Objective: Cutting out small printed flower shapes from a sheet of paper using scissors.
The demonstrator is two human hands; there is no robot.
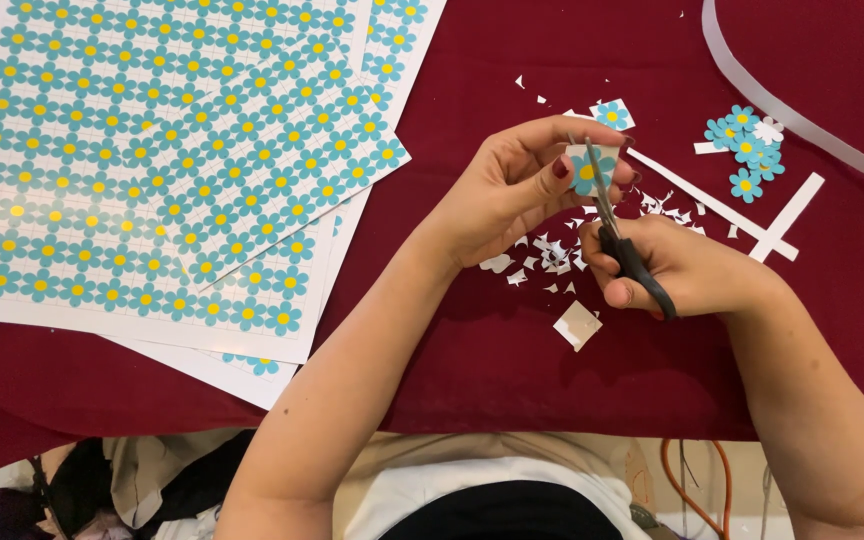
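2 printed flower sheets point(152, 160) far left on dark red surface point(512, 360). Left hand point(512, 190) pinches small flower square point(590, 168), centre. Right hand point(682, 270) closed around scissors point(624, 245), blades at paper edge. Risks: blade nicks petal or fingertip; tiny scraps point(552, 255) scatter.

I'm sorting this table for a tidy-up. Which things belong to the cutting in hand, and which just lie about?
In use:
left hand holding the blue flower square
right hand working the black-handled scissors

Lying about:
printed flower sheets
pile of cut-out flowers
white paper strips
white offcuts
small white square
orange cable
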